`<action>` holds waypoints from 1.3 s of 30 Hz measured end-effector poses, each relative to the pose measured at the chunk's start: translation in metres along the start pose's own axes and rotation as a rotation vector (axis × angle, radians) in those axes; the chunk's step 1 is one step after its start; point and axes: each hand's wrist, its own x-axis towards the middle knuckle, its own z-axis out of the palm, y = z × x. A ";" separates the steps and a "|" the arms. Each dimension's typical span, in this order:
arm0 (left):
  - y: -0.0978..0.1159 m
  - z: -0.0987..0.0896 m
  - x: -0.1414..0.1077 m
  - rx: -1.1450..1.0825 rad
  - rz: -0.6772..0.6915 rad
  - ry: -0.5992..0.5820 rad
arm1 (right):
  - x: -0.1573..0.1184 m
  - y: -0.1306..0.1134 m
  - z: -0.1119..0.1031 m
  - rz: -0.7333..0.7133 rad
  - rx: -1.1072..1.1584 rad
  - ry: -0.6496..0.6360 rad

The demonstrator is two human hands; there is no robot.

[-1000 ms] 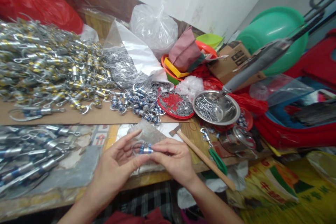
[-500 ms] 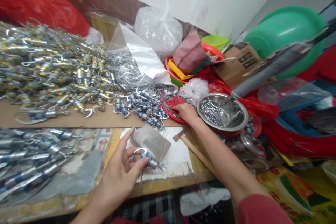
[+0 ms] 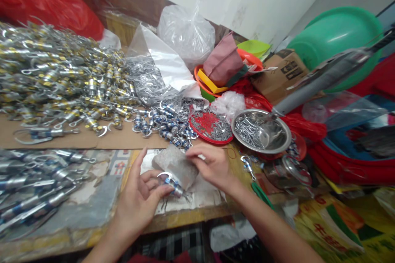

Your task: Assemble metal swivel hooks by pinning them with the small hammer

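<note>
Between the thumb and fingers of my left hand (image 3: 137, 199) is a small blue-and-silver metal hook fitting (image 3: 175, 188). Its curved hook points up to the left, and it lies by the near edge of a grey metal block (image 3: 172, 163). Over the block's right side is my right hand (image 3: 216, 168), thumb and index finger pinched together. Whatever it may hold is too small and blurred to name. Under the block lies worn white paper (image 3: 210, 199). A red plate (image 3: 212, 140) of tiny metal pieces sits beyond the right hand.
A steel bowl (image 3: 288, 141) of metal pins stands right of the plate. Blue fittings (image 3: 175, 125) lie behind the block, beside a large heap of yellow-banded fittings (image 3: 68, 74). More blue fittings (image 3: 27, 197) cover the left front. A grey tool (image 3: 324, 74) slants in from the right.
My right hand has come back from the red plate, leftward and nearer, to the metal block, its fingers pinched. My left hand keeps the hook fitting in nearly the same place.
</note>
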 end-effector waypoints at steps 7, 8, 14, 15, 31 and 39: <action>-0.004 -0.003 0.000 0.008 0.043 -0.035 | -0.024 -0.036 0.017 -0.313 -0.038 0.030; -0.003 -0.003 0.000 0.008 0.047 -0.030 | -0.024 -0.036 0.017 -0.302 -0.055 0.022; -0.002 -0.001 0.001 0.010 0.051 -0.012 | -0.034 -0.045 0.014 -0.188 -0.122 -0.040; -0.002 -0.001 0.001 0.005 0.050 -0.011 | -0.036 -0.045 0.015 -0.160 -0.112 -0.035; 0.002 0.002 0.001 0.009 0.030 0.025 | -0.107 0.029 -0.043 0.482 -0.442 -0.163; 0.004 0.003 0.001 0.017 0.032 0.044 | -0.077 -0.036 -0.048 0.137 -0.239 0.175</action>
